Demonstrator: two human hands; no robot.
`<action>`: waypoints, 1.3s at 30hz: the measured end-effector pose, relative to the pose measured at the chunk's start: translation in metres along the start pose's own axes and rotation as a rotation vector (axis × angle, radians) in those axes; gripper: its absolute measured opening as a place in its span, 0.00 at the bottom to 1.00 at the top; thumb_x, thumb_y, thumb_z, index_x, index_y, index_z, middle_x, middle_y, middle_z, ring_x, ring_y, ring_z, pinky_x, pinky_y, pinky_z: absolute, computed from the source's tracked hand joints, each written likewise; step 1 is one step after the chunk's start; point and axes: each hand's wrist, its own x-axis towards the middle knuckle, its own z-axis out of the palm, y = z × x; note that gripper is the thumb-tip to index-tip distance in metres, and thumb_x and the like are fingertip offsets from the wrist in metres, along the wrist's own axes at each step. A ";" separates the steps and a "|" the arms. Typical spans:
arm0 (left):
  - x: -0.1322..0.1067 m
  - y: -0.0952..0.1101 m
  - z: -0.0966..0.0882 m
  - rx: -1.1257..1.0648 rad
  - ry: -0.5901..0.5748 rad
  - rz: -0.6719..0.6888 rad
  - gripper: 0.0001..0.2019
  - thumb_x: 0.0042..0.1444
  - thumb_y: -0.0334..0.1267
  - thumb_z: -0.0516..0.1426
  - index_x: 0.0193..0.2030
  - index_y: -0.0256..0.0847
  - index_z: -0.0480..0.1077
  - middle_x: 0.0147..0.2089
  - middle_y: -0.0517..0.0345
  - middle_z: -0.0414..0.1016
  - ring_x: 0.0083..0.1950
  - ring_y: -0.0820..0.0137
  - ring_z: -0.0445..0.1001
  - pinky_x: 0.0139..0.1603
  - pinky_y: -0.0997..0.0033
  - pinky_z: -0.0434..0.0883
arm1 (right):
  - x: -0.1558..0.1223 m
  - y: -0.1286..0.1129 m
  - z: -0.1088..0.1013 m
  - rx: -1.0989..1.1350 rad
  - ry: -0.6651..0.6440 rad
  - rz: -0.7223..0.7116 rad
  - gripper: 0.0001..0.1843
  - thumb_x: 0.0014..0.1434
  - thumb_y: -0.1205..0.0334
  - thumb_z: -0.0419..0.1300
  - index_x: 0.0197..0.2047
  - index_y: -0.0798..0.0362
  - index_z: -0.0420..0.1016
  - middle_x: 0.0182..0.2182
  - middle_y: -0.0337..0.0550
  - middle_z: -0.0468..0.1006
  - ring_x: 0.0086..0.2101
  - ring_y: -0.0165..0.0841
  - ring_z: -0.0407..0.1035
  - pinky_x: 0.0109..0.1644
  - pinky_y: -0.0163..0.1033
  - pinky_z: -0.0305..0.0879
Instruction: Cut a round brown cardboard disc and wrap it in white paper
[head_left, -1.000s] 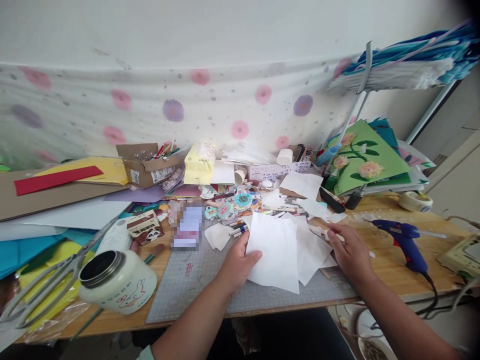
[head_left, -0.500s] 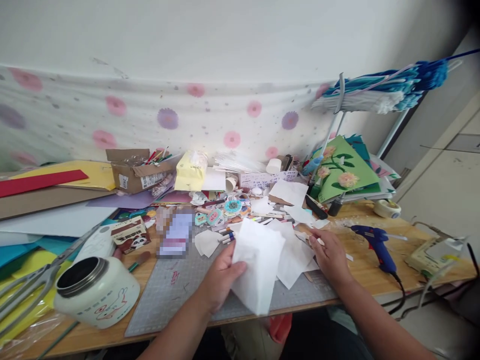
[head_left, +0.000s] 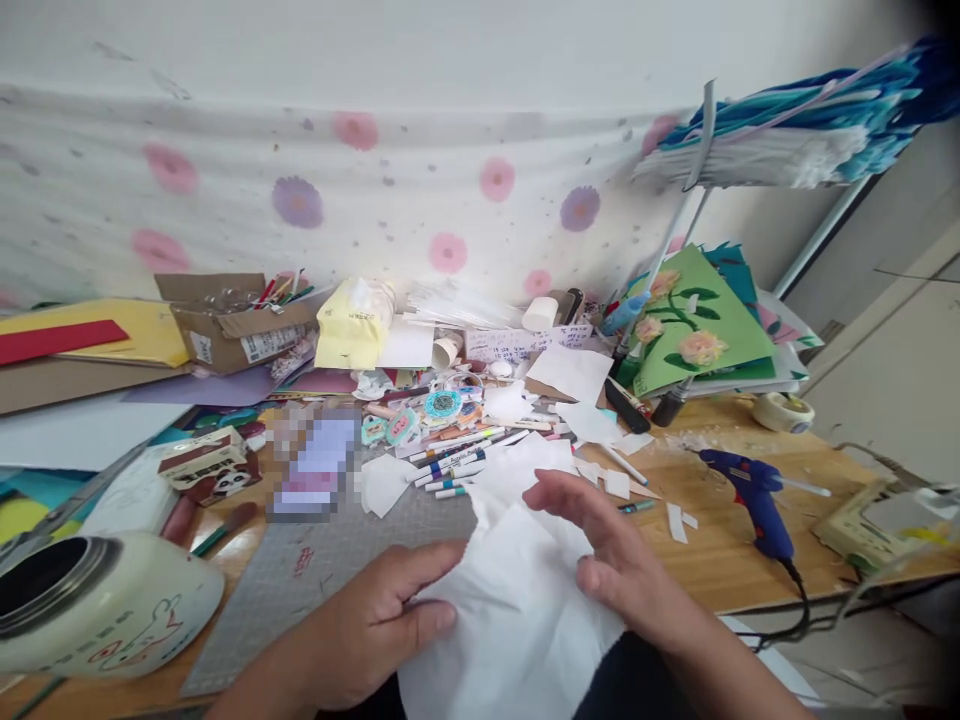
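A thin, creased white paper sheet [head_left: 517, 610] is spread in front of me, over the table's front edge and my lap. My left hand [head_left: 382, 620] pinches its left side between thumb and fingers. Over the sheet's upper right side curves my right hand [head_left: 622, 560], its thumb and fingers apart; whether the fingertips touch the paper is hard to tell. Just beyond the sheet lie several markers [head_left: 454, 470] and a white paper piece [head_left: 384, 484] on the grey cutting mat [head_left: 330, 570].
A blue glue gun [head_left: 757, 490] lies at the right, its cord trailing off the table. At the left are a wide-mouthed jar [head_left: 120, 600], large scissors [head_left: 67, 510] and a pixelated phone [head_left: 315, 465]. Behind stand a cardboard box [head_left: 240, 330] and green card with flowers [head_left: 701, 330].
The white sheet, folded upright in my left hand before, is now lower and spread wider. My right hand has come from the table's right side to the sheet. The view has shifted.
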 end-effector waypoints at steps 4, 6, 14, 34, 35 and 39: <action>0.021 0.021 -0.005 0.100 0.005 0.005 0.17 0.58 0.37 0.56 0.54 0.48 0.74 0.43 0.56 0.81 0.38 0.64 0.77 0.39 0.74 0.71 | 0.009 -0.012 0.004 0.161 -0.034 0.171 0.33 0.49 0.39 0.66 0.54 0.46 0.66 0.44 0.46 0.74 0.46 0.42 0.69 0.48 0.44 0.67; 0.028 0.025 -0.009 0.133 -0.001 -0.012 0.16 0.57 0.36 0.57 0.52 0.47 0.75 0.41 0.55 0.81 0.39 0.62 0.77 0.40 0.72 0.71 | 0.012 -0.011 0.004 0.158 0.022 0.180 0.21 0.53 0.48 0.66 0.46 0.47 0.69 0.39 0.43 0.74 0.42 0.38 0.70 0.46 0.41 0.67; 0.051 0.026 -0.026 0.124 -0.163 -0.119 0.20 0.51 0.37 0.60 0.52 0.43 0.73 0.41 0.54 0.78 0.40 0.62 0.74 0.41 0.70 0.70 | 0.033 -0.014 0.001 -0.009 0.050 0.049 0.08 0.56 0.66 0.62 0.29 0.50 0.66 0.39 0.41 0.74 0.40 0.34 0.69 0.45 0.37 0.65; 0.073 -0.014 -0.033 -0.121 0.108 -0.185 0.24 0.56 0.57 0.53 0.23 0.38 0.64 0.22 0.64 0.57 0.25 0.75 0.55 0.25 0.74 0.55 | 0.104 -0.042 0.001 -0.331 -0.232 0.120 0.06 0.51 0.67 0.58 0.25 0.51 0.64 0.32 0.42 0.76 0.36 0.37 0.69 0.40 0.40 0.65; 0.072 -0.015 -0.034 -0.111 0.115 -0.178 0.24 0.56 0.57 0.52 0.22 0.38 0.63 0.22 0.64 0.56 0.25 0.75 0.55 0.25 0.74 0.55 | 0.107 -0.040 0.002 -0.333 -0.233 0.135 0.05 0.50 0.67 0.58 0.26 0.51 0.65 0.30 0.40 0.74 0.34 0.36 0.68 0.38 0.39 0.64; 0.070 -0.016 -0.034 -0.220 0.197 -0.145 0.26 0.54 0.61 0.52 0.23 0.37 0.67 0.22 0.61 0.61 0.25 0.74 0.59 0.26 0.74 0.59 | 0.113 -0.036 0.005 -0.363 -0.214 0.174 0.05 0.49 0.68 0.56 0.25 0.51 0.64 0.26 0.37 0.70 0.30 0.32 0.65 0.34 0.36 0.62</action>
